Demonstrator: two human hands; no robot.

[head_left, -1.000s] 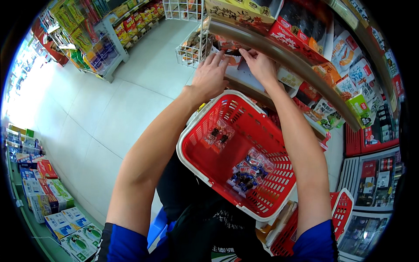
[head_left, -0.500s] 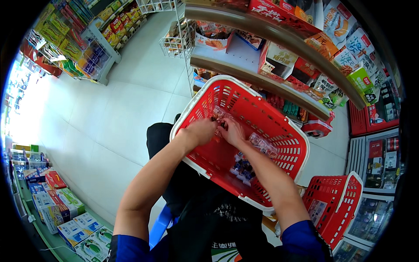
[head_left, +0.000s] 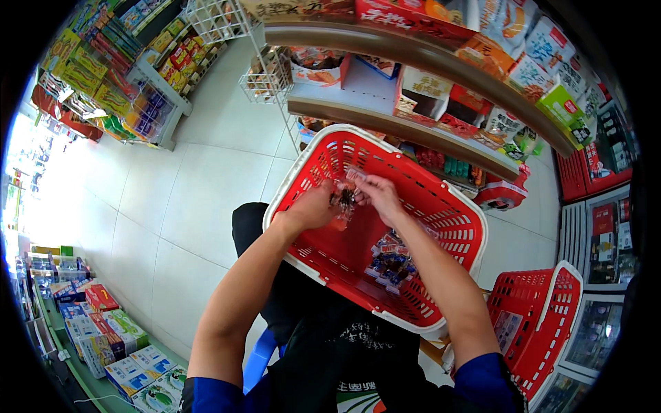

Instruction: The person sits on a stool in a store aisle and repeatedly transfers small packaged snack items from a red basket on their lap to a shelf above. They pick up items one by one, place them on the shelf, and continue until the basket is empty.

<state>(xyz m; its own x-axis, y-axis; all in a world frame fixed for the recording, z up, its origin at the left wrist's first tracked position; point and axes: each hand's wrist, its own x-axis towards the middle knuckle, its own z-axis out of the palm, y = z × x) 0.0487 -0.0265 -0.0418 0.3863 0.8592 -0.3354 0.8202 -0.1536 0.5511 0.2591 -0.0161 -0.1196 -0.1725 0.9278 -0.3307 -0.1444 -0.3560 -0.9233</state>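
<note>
A red plastic shopping basket (head_left: 441, 184) with a white rim stands tilted in front of me. Inside its far left part, my left hand (head_left: 313, 208) is closed around small snack packets (head_left: 343, 198) with dark and reddish contents. Just beside it, my right hand (head_left: 381, 196) pinches a small clear-and-pink packet (head_left: 356, 173) between thumb and fingers. Lower down in the basket lies a pile of small blue, white and red packets (head_left: 391, 261), partly covered by my right forearm.
Beyond the basket, a shelf (head_left: 392, 124) holds boxes and bags of snacks. A second red basket (head_left: 527, 310) stands at the right, near a glass-fronted drinks case (head_left: 597, 330). Boxed goods (head_left: 113, 330) sit on a low green shelf at the left; a wire rack (head_left: 265, 76) stands ahead.
My hands have moved slightly apart. The right one has lifted a small packet into clearer sight, and more of the packets in my left hand show. The view has shifted a little.
</note>
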